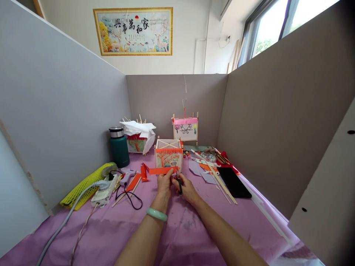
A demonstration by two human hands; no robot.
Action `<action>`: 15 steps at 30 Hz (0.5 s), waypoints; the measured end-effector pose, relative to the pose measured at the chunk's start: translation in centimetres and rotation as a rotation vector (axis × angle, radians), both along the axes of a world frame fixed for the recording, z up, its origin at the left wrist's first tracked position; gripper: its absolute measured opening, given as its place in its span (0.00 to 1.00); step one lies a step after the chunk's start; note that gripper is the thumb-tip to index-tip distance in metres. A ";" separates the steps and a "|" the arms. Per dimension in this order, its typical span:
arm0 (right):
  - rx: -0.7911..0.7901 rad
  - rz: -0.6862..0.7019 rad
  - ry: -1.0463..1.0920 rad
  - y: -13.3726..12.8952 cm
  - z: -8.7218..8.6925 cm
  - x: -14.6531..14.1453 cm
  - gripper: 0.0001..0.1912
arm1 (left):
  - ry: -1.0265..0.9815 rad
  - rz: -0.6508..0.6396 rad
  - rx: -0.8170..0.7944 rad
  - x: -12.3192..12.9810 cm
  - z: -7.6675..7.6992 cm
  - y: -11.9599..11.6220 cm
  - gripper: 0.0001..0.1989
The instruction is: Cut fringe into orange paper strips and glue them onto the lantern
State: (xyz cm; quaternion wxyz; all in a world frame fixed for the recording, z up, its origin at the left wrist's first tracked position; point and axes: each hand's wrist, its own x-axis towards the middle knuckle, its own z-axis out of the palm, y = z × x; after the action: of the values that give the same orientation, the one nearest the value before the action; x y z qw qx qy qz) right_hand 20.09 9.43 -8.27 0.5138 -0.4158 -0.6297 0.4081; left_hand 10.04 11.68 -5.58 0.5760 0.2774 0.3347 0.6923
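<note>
Pinched in my left hand (164, 181) is a long strip of orange paper (161, 171), stretching left toward a folded orange piece (144, 172). My right hand (185, 186) grips a pair of scissors (178, 178) with dark handles, blades pointing up at the strip's right end. Whether the blades touch the paper I cannot tell. Just behind the strip stands a box-shaped paper lantern (168, 157) on a wooden stick frame, with an orange fringe along its top edge and a painted tree on its front.
To the left are a green bottle (119, 146), a glue gun (128, 176), a power strip (104, 191) and yellow netting (88, 183). At right lie a black phone (234, 182), wooden sticks (222, 183) and markers (203, 162). A pink-topped lantern (185, 129) hangs behind; another lantern (136, 143) sits under white paper.
</note>
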 end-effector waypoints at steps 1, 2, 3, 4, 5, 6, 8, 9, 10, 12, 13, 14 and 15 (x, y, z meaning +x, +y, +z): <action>-0.004 0.002 0.004 0.0 0.0 0.0 0.17 | 0.002 0.001 -0.002 0.0 0.0 0.0 0.19; -0.008 0.004 0.008 0.1 0.0 0.0 0.17 | 0.005 -0.001 -0.007 0.0 0.0 0.0 0.19; -0.013 0.002 0.009 0.1 -0.1 0.0 0.17 | 0.006 -0.003 -0.012 0.0 0.0 0.0 0.19; -0.016 0.001 0.008 0.1 -0.1 0.0 0.17 | 0.005 -0.005 -0.016 0.0 0.0 0.1 0.19; -0.017 -0.002 0.005 0.1 0.0 0.0 0.18 | 0.003 -0.006 -0.020 0.0 0.0 0.1 0.19; -0.017 -0.005 0.004 0.0 0.0 -0.1 0.18 | 0.000 -0.007 -0.024 0.0 0.0 0.1 0.19; -0.015 -0.010 0.004 0.0 0.0 -0.1 0.18 | -0.008 -0.015 -0.027 0.0 -0.1 0.2 0.19; -0.013 -0.009 0.003 -0.1 0.0 -0.1 0.19 | -0.010 -0.022 -0.029 0.0 -0.2 0.3 0.19; -0.011 -0.007 0.001 -0.1 0.0 0.0 0.19 | -0.014 -0.027 -0.032 0.0 -0.3 0.4 0.19; -0.005 -0.002 -0.004 0.0 -0.1 0.0 0.19 | -0.027 -0.022 -0.033 0.1 -0.4 0.5 0.18; -0.001 0.001 -0.007 0.0 -0.2 0.0 0.19 | -0.036 -0.016 -0.032 0.1 -0.4 0.6 0.17; 0.003 0.001 -0.008 0.1 -0.3 0.0 0.19 | -0.046 -0.010 -0.031 0.1 -0.5 0.6 0.16; 0.008 -0.001 -0.010 0.1 -0.4 0.0 0.19 | -0.055 -0.006 -0.030 0.2 -0.5 0.7 0.16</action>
State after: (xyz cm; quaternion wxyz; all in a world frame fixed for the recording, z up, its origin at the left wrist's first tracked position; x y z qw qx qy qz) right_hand 20.13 9.55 -8.64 0.5126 -0.4159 -0.6337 0.4032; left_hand 10.20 12.36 -6.08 0.5910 0.2508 0.3282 0.6929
